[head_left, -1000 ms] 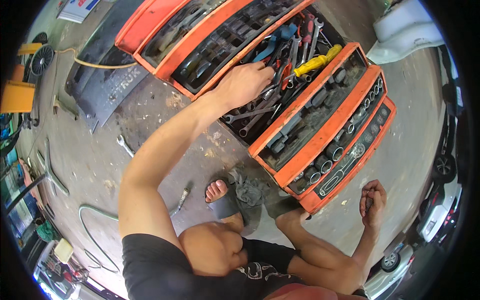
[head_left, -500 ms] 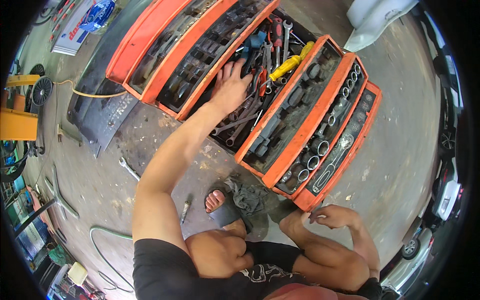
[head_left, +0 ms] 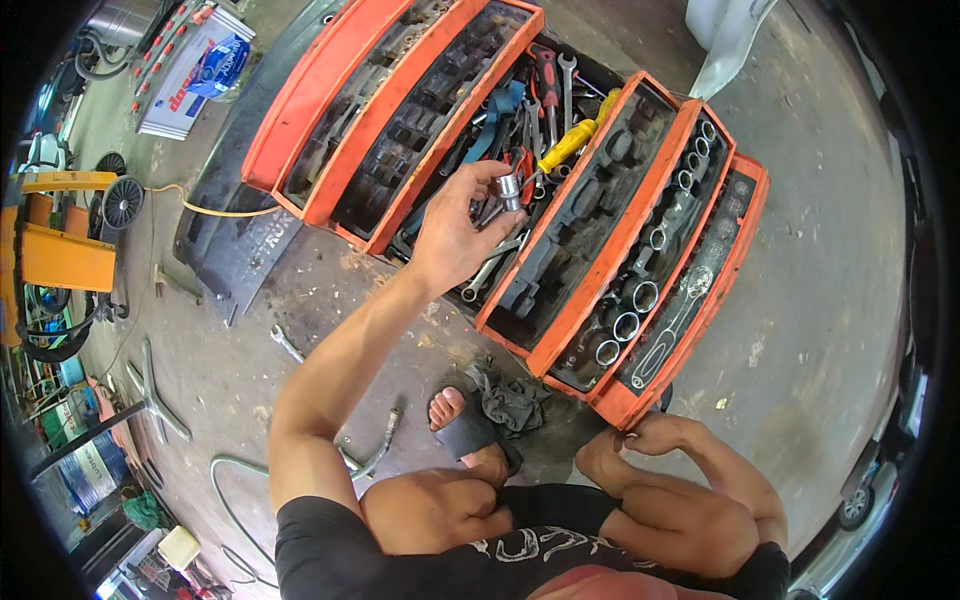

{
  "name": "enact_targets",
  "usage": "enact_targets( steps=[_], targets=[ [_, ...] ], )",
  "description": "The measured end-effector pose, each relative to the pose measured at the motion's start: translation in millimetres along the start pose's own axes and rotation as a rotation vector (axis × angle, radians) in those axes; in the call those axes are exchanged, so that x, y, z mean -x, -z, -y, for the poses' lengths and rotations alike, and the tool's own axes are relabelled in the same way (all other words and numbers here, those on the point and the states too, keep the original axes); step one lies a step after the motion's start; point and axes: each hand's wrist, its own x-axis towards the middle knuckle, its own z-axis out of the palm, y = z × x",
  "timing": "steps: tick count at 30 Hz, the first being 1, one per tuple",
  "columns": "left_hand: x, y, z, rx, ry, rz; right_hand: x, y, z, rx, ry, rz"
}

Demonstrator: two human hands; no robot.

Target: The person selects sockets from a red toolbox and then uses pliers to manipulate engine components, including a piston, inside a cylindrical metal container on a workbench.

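My left hand is raised over the middle bay of an orange cantilever toolbox. A small chrome socket is pinched between its thumb and fingers. Below it lies a jumble of tools: a screwdriver with a yellow handle, a red-and-black screwdriver, a blue strap-like piece and several wrenches. My right hand rests by my knee at the toolbox's near corner, fingers curled and nothing visible in them. Larger sockets stand in a row in the right-hand tray.
A wrench and a hose end lie on the floor to the left. A dark rag is beside my foot. Farther left are a cross-shaped lug wrench and a yellow wheeled machine. A dark panel lies behind the toolbox.
My left hand has come up out of the tool bay, with a socket now in its fingers. My right hand has shifted slightly, closer to the toolbox corner. The view has moved a little.
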Motion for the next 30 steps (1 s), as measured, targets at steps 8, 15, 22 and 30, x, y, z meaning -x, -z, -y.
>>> enact_targets(
  steps=[8,15,22,30],
  targets=[
    [-0.8,-9.5,-26.8,0.239,0.008,0.042,-2.9,3.1,-31.3,-0.214,-0.047,0.139],
    [9.1,-14.5,-44.4,0.404,0.154,0.240,-10.3,9.8,-68.4,-0.842,-0.113,-0.117],
    [20.2,-47.7,-45.2,0.314,0.163,0.346,-14.2,17.2,-73.3,-0.947,-0.080,-0.029],
    [24.1,-54.2,-68.6,-0.040,-0.075,0.439,-14.3,20.1,-77.3,-0.994,-0.080,-0.018]
  ],
)
